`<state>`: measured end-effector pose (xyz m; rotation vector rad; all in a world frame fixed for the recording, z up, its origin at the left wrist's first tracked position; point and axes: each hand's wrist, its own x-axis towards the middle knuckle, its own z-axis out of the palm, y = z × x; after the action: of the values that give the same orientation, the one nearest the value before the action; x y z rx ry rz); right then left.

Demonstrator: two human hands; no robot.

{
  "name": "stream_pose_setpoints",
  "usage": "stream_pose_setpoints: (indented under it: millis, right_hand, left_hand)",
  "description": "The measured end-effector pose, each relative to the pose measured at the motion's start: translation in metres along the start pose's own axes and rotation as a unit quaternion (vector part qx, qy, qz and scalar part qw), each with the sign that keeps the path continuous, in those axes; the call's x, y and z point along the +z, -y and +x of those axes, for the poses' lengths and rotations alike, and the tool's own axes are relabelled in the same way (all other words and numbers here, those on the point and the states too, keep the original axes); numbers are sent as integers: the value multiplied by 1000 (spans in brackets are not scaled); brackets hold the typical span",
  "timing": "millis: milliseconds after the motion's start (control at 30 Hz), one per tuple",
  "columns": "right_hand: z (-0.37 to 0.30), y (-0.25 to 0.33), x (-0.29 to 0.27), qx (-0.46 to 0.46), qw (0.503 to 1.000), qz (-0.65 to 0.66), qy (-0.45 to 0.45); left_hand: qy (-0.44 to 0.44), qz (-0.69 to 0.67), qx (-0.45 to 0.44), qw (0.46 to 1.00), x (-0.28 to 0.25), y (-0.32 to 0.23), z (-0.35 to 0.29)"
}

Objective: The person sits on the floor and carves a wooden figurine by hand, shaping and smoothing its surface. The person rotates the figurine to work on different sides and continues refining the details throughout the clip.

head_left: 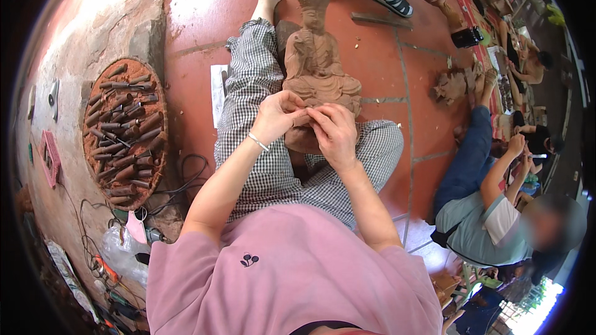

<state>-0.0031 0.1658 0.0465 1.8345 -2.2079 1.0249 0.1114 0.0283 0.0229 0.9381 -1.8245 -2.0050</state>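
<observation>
A carved brown seated figure (pixel 320 65) with a tall headdress stands between my legs, its lower part facing my hands. My left hand (pixel 277 118), with a white bangle at the wrist, is closed with thumb and fingers pinched together. Its fingertips meet those of my right hand (pixel 335 131), which is also closed in a pinch, in front of the figure's base. Whatever small thing is between the fingertips is too small and hidden to make out. Below the hands, part of the brown base (pixel 303 139) shows.
An oval tray (pixel 162 96) of dark-handled carving tools lies on my left, with black cables (pixel 186 170) beside it. My checked trouser leg (pixel 254 87) stretches along the figure's left. Another carved piece (pixel 451 87) and a seated person (pixel 478 211) are on the right.
</observation>
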Motion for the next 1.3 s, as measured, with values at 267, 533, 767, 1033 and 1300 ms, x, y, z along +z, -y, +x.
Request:
stream_pose_setpoints:
  millis: [267,533,767,1033,1300]
  right_hand:
    - [12,-13,-12,30,999,31,2]
    - [55,-62,-8,117,978,-61,160]
    - [80,-65,15,121,968,22,220]
    - [76,-75,-5,76,967,7,242]
    - [72,-71,-4,130,957,59,252]
  left_hand:
    - [-42,-70,42,996,-2,16,26]
    - [-274,71,181,942,9,63,90]
    - [-211,-3,210,955,3,70,87]
    - [-113,-49,236,964,-4,74,91]
    - [-136,-44,230,962,-5,81,93]
